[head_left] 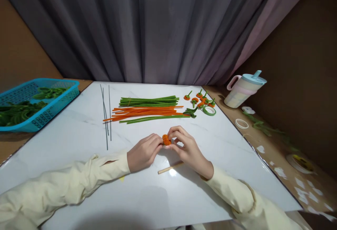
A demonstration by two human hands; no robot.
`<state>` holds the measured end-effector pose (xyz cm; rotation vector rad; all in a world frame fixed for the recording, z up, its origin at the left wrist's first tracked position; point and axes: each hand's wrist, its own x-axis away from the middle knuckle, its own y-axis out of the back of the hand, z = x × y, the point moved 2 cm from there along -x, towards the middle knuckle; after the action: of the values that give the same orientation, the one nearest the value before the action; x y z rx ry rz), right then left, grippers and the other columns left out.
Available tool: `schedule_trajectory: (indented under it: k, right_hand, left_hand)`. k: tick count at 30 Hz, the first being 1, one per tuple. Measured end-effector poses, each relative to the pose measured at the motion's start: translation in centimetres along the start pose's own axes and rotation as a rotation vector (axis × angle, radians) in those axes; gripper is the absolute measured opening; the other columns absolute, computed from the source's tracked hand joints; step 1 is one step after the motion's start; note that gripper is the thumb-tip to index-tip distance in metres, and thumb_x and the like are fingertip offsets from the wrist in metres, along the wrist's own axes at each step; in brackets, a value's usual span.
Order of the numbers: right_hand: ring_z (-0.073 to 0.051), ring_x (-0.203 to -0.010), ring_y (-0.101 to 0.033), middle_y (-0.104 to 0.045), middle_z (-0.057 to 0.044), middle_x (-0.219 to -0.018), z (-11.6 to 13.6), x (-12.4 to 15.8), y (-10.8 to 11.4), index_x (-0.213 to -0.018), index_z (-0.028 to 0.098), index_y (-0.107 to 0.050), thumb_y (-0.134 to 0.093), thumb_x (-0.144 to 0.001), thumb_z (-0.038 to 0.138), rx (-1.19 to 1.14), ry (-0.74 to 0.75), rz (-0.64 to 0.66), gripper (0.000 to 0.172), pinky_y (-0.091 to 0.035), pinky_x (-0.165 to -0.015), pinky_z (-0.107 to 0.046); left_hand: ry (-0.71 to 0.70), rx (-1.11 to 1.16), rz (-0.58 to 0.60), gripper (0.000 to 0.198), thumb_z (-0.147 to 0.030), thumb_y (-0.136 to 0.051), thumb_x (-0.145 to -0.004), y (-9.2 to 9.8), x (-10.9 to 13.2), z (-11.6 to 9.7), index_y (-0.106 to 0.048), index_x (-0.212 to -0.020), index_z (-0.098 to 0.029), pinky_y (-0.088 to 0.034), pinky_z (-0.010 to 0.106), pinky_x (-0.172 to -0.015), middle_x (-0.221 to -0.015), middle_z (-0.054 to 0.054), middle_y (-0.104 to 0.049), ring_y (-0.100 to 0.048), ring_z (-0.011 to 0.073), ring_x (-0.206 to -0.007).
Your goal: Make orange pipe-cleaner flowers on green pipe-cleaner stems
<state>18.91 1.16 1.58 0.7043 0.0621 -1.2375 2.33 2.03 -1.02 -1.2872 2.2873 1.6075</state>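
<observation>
Between my two hands is a small orange pumpkin shape (166, 140) of coiled pipe cleaner, held just above the white board. My left hand (146, 151) pinches its left side, fingers closed. On the other side, the thumb and fingertips of my right hand (185, 147) grip it. A thin wooden stick (170, 168) lies under my right hand, its right end hidden. Beyond the hands lie orange pipe cleaners (147, 112), a green bundle (150, 101) and a few loose green ones (155, 119). Dark green leaf-like pieces (190, 112) rest at their right end.
Several finished orange-and-green pumpkins (202, 98) sit at the back right beside a roll of green tape (209, 110). Thin dark wires (110, 114) lie at left. A blue basket (42, 117) holds green pieces. A tumbler (243, 89) and white tape ring (241, 123) stand right.
</observation>
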Motion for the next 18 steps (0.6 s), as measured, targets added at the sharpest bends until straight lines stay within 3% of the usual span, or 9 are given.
schedule_trajectory:
  k: [7,10,13,15,18]
  right_hand:
    - [-0.015,-0.080,-0.053,-0.052,-0.004,-0.089,-0.4,-0.1,0.3,-0.076,0.019,-0.057,-0.061,-0.082,0.027,-0.078,-0.069,-0.020,0.011,-0.044,-0.062,-0.025]
    - [-0.016,-0.083,-0.054,-0.052,-0.004,-0.089,-0.8,-0.2,0.4,-0.076,0.019,-0.059,-0.063,-0.080,0.029,-0.206,-0.168,0.002,0.011,-0.047,-0.063,-0.025]
    - [-0.012,-0.069,-0.055,-0.052,-0.002,-0.088,-1.4,-0.3,0.2,-0.075,0.018,-0.060,-0.066,-0.077,0.033,-0.387,-0.269,0.046,0.016,-0.050,-0.062,-0.026]
    - [-0.010,-0.063,-0.054,-0.052,-0.002,-0.088,-1.8,-0.4,0.1,-0.075,0.018,-0.061,-0.067,-0.076,0.035,-0.467,-0.323,0.069,0.019,-0.050,-0.062,-0.027]
    - [-0.012,-0.069,-0.057,-0.054,-0.002,-0.089,-2.2,-0.4,0.0,-0.078,0.017,-0.064,-0.069,-0.073,0.035,-0.539,-0.361,0.099,0.019,-0.050,-0.069,-0.028]
  left_hand:
    - [0.078,0.042,-0.027,0.007,-0.019,-0.042,-0.090,0.1,-0.1,0.0,-0.048,-0.092,-0.016,-0.045,0.030,-0.070,-0.085,0.006,-0.055,-0.052,0.0163,-0.078]
    - [0.193,0.177,-0.086,0.020,-0.026,-0.052,-0.086,0.5,-0.4,0.4,-0.047,-0.102,-0.016,-0.047,0.030,-0.076,-0.096,0.007,-0.056,-0.055,0.0168,-0.085]
    - [0.267,0.360,-0.074,0.023,-0.028,-0.049,-0.087,0.7,-0.9,0.8,-0.050,-0.107,-0.016,-0.048,0.029,-0.080,-0.102,0.008,-0.058,-0.058,0.0161,-0.090]
    - [0.290,0.456,-0.052,0.019,-0.028,-0.047,-0.089,0.7,-1.1,1.0,-0.055,-0.102,-0.016,-0.049,0.028,-0.079,-0.097,0.007,-0.061,-0.059,0.0158,-0.088]
    - [0.338,0.542,-0.092,0.018,-0.028,-0.049,-0.088,0.6,-1.1,1.3,-0.057,-0.096,-0.014,-0.050,0.027,-0.074,-0.090,0.007,-0.062,-0.060,0.0153,-0.082]
